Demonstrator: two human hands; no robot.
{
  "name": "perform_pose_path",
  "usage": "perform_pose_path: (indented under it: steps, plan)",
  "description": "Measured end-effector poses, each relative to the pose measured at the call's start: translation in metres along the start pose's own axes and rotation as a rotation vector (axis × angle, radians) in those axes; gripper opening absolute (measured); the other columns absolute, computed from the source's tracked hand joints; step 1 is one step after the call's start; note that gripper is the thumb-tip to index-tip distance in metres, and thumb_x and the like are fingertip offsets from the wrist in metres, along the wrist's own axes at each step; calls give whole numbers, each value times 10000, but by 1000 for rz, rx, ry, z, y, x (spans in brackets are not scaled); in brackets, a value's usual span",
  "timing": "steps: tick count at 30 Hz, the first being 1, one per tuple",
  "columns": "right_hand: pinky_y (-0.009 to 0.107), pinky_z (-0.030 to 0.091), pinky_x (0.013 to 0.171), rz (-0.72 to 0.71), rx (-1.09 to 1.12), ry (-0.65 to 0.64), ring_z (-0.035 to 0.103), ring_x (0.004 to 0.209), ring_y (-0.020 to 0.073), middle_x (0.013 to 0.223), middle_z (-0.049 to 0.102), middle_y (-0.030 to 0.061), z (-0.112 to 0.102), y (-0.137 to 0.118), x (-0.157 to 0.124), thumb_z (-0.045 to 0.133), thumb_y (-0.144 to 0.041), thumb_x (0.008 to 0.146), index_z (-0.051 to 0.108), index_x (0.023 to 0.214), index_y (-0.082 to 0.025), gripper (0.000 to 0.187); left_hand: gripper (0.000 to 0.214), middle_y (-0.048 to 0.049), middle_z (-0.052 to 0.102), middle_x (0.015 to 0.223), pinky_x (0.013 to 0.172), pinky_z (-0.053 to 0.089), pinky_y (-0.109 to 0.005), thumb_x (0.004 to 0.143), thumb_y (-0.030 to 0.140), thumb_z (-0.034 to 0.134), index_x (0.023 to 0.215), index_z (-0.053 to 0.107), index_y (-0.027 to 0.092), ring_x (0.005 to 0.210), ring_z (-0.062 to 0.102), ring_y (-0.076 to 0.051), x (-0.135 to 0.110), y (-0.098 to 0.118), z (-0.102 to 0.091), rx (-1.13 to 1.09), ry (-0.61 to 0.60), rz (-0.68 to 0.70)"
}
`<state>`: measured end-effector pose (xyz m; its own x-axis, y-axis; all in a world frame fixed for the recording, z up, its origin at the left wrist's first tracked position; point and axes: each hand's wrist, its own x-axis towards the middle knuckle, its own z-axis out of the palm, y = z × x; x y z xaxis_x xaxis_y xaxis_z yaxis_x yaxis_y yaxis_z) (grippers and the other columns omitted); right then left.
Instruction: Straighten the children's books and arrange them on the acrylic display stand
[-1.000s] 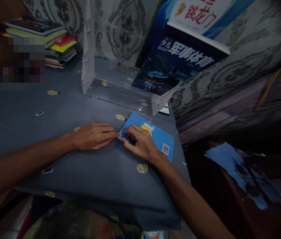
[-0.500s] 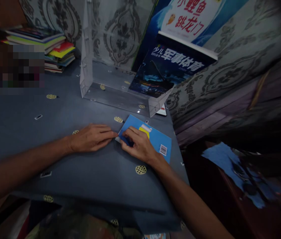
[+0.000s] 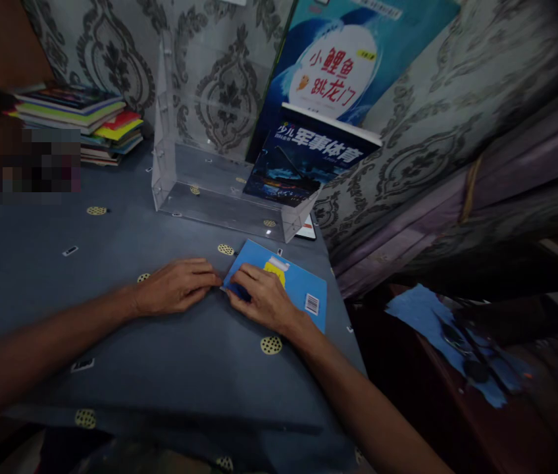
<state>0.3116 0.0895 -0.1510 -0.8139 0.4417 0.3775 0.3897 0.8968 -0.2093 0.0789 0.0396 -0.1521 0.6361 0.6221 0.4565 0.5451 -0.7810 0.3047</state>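
A thin blue book [image 3: 299, 284] lies on the patterned grey tablecloth, its barcode and a yellow picture facing up. My right hand [image 3: 264, 299] rests over the book's left part, with curled fingers gripping near its left edge. From the left, my left hand [image 3: 177, 288] reaches to that same edge, its fingers pressed together and the tips at the book's corner. My fingers partly hide the exact hold there.
Behind the book stands a clear acrylic rack [image 3: 220, 214]. A dark blue book [image 3: 303, 164] and a large teal book [image 3: 331, 76] lean at its right side. A book stack [image 3: 74, 112] sits back left. Blue cloth [image 3: 422, 313] lies beyond the table's right edge.
The view has tilted up slightly and shifted right, showing more of the teal book. Both hands stay at the blue book's left edge, the fingertips slightly closer together.
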Motion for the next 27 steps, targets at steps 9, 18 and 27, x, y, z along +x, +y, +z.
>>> perform_pose_path:
  steps: [9, 18, 27]
  plan:
    - [299, 433, 683, -40, -276, -110, 575, 861, 202, 907, 628, 70, -1, -13, -1, 506, -286, 1022, 655, 1015, -174, 186, 287, -150, 624, 1275, 1039, 460, -408, 997, 251, 478, 1220, 605, 124, 1190, 576, -249, 60, -36, 22, 59, -66, -125]
    - [294, 442, 683, 122, -328, -125, 544, 946, 219, 1029, 627, 60, -3, -33, -17, 575, -269, 996, 623, 1273, -267, 281, 287, -106, 651, 1212, 1040, 449, -415, 998, 308, 470, 1214, 615, 188, 1145, 611, -245, 118, -42, 42, 207, -241, -129]
    - [402, 463, 922, -41, -56, -116, 537, 1048, 232, 1137, 665, 46, -24, -54, -68, 595, -142, 945, 653, 1246, -321, 354, 277, -132, 669, 1061, 777, 530, -381, 1007, 332, 411, 1125, 598, 163, 942, 671, -281, 23, 3, -7, 315, -270, -367]
